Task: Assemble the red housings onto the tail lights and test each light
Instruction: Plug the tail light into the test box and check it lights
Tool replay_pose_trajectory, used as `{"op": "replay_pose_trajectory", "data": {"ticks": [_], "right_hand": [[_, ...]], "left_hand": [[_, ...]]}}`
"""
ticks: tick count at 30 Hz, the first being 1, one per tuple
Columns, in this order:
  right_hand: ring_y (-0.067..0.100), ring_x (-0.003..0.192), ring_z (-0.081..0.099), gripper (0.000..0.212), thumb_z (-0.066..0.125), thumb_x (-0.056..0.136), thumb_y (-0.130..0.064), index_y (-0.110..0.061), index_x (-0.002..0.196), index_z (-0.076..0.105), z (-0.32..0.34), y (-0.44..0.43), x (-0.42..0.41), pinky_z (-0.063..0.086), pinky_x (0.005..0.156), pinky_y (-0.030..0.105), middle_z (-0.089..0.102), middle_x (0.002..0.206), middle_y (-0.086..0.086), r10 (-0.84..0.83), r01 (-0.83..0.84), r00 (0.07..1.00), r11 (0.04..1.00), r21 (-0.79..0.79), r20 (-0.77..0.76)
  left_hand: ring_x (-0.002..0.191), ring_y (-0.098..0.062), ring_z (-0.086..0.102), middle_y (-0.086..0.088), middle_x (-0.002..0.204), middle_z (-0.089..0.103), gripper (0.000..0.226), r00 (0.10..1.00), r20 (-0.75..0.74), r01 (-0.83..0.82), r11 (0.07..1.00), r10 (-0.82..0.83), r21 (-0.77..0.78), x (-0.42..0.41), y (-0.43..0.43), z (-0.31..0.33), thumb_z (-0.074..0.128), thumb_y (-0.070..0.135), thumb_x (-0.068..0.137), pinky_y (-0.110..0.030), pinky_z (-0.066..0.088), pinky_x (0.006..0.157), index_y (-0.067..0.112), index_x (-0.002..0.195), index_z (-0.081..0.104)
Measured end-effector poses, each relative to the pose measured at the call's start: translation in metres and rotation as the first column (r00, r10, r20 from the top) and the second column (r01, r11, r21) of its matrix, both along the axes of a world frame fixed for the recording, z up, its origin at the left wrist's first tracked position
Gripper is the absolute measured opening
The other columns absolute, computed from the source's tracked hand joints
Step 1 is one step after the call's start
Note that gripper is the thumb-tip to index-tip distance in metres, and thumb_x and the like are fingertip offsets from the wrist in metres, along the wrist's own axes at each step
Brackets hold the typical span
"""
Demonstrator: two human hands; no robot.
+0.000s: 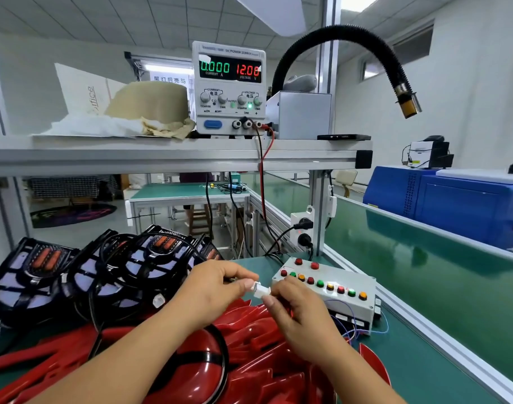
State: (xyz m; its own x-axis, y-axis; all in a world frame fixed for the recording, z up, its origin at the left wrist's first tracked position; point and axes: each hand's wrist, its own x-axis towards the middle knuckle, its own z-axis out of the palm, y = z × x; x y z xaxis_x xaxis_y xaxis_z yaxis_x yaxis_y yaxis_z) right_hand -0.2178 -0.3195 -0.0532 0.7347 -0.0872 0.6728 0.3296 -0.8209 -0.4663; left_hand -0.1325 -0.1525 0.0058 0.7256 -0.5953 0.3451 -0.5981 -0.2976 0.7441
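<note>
Over the green worktop, the left hand and right hand meet, each one's fingers pinching one end of a small white plastic connector. Glossy red plastic housings lie heaped beneath the wrists. Black wired tail lights are stacked just left, and a grey box with coloured buttons is at right.

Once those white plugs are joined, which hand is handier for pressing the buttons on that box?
The right hand, most likely. It sits just beside the button box, while the left hand is farther off and would have to cross over. Both now pinch the white plugs.
</note>
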Motion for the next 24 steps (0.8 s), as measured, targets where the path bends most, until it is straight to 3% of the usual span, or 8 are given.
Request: {"op": "replay_pose_trajectory", "data": {"ticks": [3,5,10,16,21,24], "right_hand": [[0.006,0.072,0.048,0.017,0.048,0.091,-0.051,-0.037,0.081,0.051,0.0011,0.0009,-0.0002,0.045,0.064,0.032,0.048,0.079,-0.015,-0.002,0.002,1.000,1.000,0.007,0.008],[0.007,0.072,0.048,0.020,0.052,0.093,-0.045,-0.029,0.082,0.056,0.0012,0.0007,0.0001,0.045,0.065,0.035,0.047,0.079,-0.014,-0.004,0.004,1.000,1.000,-0.002,0.009],[0.008,0.075,0.048,0.019,0.055,0.094,-0.037,-0.021,0.087,0.062,0.0012,-0.0001,0.0002,0.045,0.067,0.037,0.049,0.081,-0.011,-0.014,0.015,1.000,1.000,-0.014,0.011],[0.007,0.076,0.048,0.017,0.056,0.094,-0.035,-0.021,0.089,0.063,0.0024,-0.0005,0.0002,0.044,0.066,0.031,0.051,0.083,-0.009,-0.018,0.018,1.000,0.998,-0.052,0.013],[0.006,0.073,0.045,0.020,0.054,0.093,-0.038,-0.021,0.087,0.064,0.0020,-0.0010,0.0012,0.036,0.062,0.024,0.045,0.080,-0.014,-0.035,0.037,0.999,0.995,-0.096,0.023],[0.010,0.072,0.048,0.023,0.055,0.092,-0.040,-0.020,0.087,0.066,0.0036,-0.0004,0.0006,0.040,0.061,0.028,0.048,0.079,-0.010,-0.051,0.056,0.998,0.989,-0.136,0.040]], "left_hand": [[0.045,0.009,0.051,0.021,0.053,0.061,0.019,0.997,-0.073,0.008,0.999,-0.012,-0.049,-0.0008,0.0004,-0.0017,0.074,0.012,0.085,-0.006,0.036,0.049,0.029,0.093,0.074],[0.043,0.007,0.050,0.019,0.049,0.059,0.014,0.994,-0.106,-0.005,0.999,0.000,-0.049,-0.0003,0.0018,-0.0020,0.073,0.014,0.087,-0.006,0.034,0.046,0.027,0.092,0.075],[0.068,-0.001,0.068,0.001,0.079,0.074,0.024,0.971,-0.238,-0.013,0.995,-0.010,-0.095,0.0003,0.0029,-0.0032,0.055,0.009,0.099,-0.014,0.054,0.066,0.026,0.096,0.071],[0.063,-0.001,0.068,-0.003,0.079,0.071,0.026,0.972,-0.226,0.029,0.990,-0.060,-0.136,0.0006,0.0042,-0.0045,0.053,0.004,0.098,-0.013,0.051,0.058,0.026,0.096,0.066],[0.063,-0.001,0.067,-0.011,0.089,0.070,0.025,0.981,-0.182,0.043,0.993,-0.062,-0.110,0.0032,0.0049,-0.0035,0.055,0.002,0.097,-0.014,0.052,0.059,0.022,0.109,0.065],[0.064,-0.001,0.068,-0.013,0.088,0.070,0.025,0.990,-0.132,0.041,0.997,-0.050,-0.071,0.0034,0.0046,-0.0038,0.058,0.003,0.095,-0.014,0.053,0.059,0.024,0.108,0.064]]}}
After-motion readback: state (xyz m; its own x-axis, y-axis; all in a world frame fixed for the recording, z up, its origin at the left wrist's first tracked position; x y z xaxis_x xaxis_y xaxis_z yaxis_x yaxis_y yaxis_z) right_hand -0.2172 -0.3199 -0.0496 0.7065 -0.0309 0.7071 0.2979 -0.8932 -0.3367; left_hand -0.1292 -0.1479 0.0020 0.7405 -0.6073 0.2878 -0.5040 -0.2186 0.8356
